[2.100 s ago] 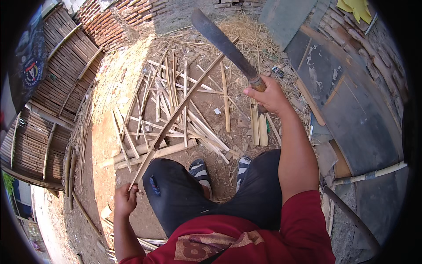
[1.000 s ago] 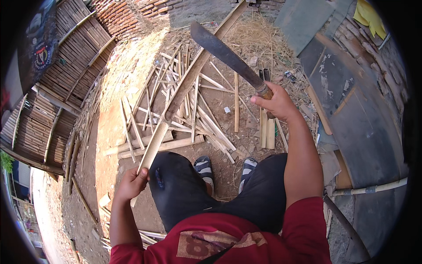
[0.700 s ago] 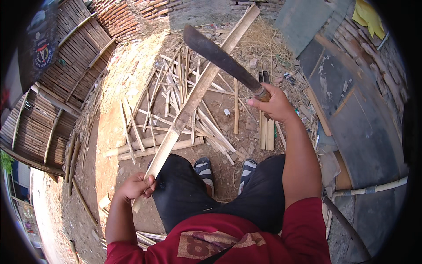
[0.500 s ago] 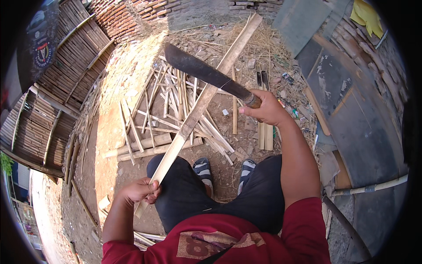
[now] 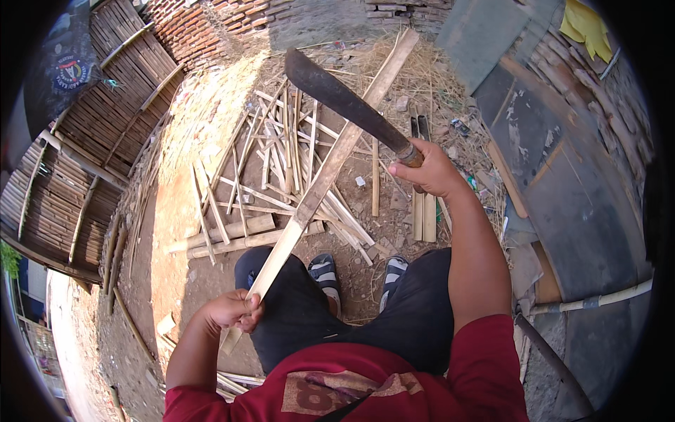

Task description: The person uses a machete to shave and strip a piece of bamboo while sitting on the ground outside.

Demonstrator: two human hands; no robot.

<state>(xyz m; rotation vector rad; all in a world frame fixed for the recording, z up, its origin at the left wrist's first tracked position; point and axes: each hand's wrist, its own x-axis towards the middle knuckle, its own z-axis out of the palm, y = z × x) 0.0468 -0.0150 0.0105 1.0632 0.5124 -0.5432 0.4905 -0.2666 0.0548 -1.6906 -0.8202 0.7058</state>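
Note:
A long, pale split bamboo strip [image 5: 302, 211] slants from beside my left thigh up toward the far right. Its near end is gripped by my left hand [image 5: 235, 311], fingers wrapped round it, with a short stub poking out below. My right hand [image 5: 430, 169] is closed on the handle of a machete [image 5: 344, 102], whose broad dark blade points up and to the left. From this view the blade crosses over the upper part of the strip; whether the two touch I cannot tell.
Beyond my knees lies a heap of split bamboo sticks [image 5: 281, 148], with thicker bamboo poles [image 5: 253, 239] at its near side. Two bamboo halves [image 5: 424, 214] lie to the right. Dark boards [image 5: 562, 176] lean at the right, a bamboo slat panel [image 5: 123, 91] stands left, a brick wall [image 5: 204, 32] behind.
The machete has shifted a little to the right, along with my right hand. My left hand and the strip's near end have moved slightly right and down.

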